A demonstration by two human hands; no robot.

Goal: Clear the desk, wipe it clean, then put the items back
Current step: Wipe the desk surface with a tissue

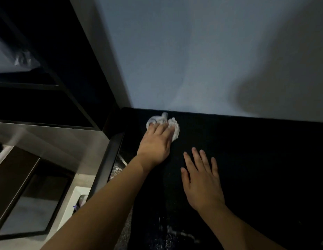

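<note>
In the head view, the left hand (156,143) presses a crumpled white cloth (172,124) flat-fingered onto the black tabletop (256,159) at its far left corner by the wall, while the right hand (202,183) rests just beside it, fingers (196,156) straight and spread, holding nothing. Since the cloth is only pinned and not gripped, it could bunch or slip out on a hard stroke. Wet streaks near the front edge could be missed in this dim light.

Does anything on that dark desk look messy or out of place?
Yes: pale streaks and specks mark the near edge of the black desk, like smeared residue. The left hand presses a crumpled white cloth near the wall.
</note>
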